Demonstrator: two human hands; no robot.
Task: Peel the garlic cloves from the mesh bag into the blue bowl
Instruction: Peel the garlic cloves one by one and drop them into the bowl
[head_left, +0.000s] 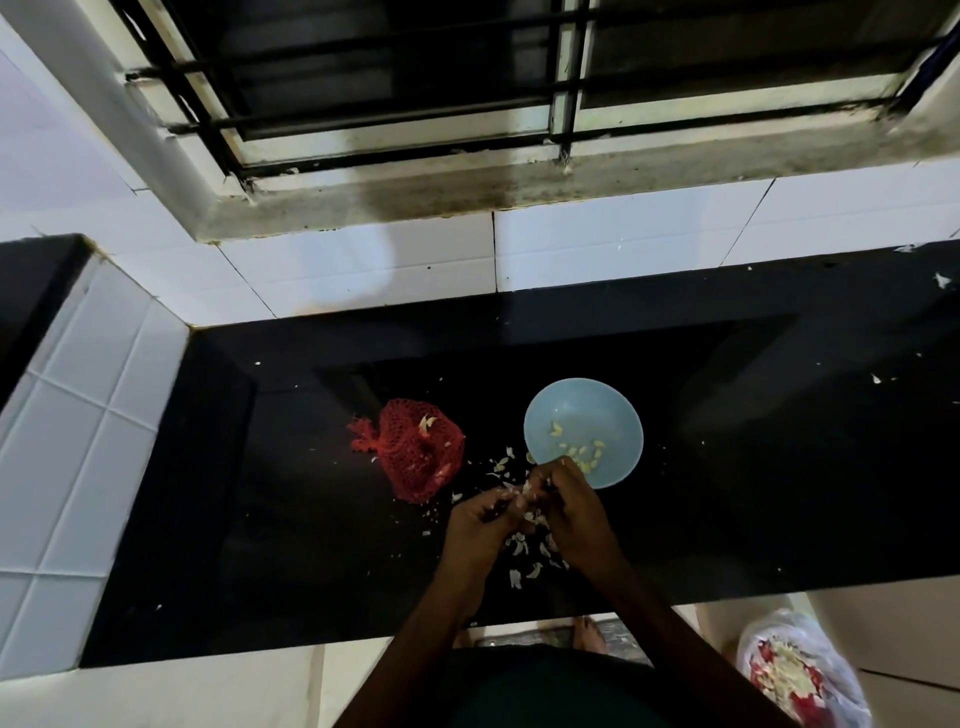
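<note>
A red mesh bag with garlic inside lies on the black counter. To its right stands the blue bowl, holding several peeled yellowish cloves. Just in front of the bowl, my left hand and my right hand meet, and their fingertips pinch one small garlic clove between them. Most of the clove is hidden by my fingers. White papery skins are scattered on the counter under and around my hands.
A white tiled wall and a barred window rise behind the counter. A tiled block borders the counter on the left. A clear plastic bag with red and white scraps sits on the floor at lower right. My feet show below the counter's front edge.
</note>
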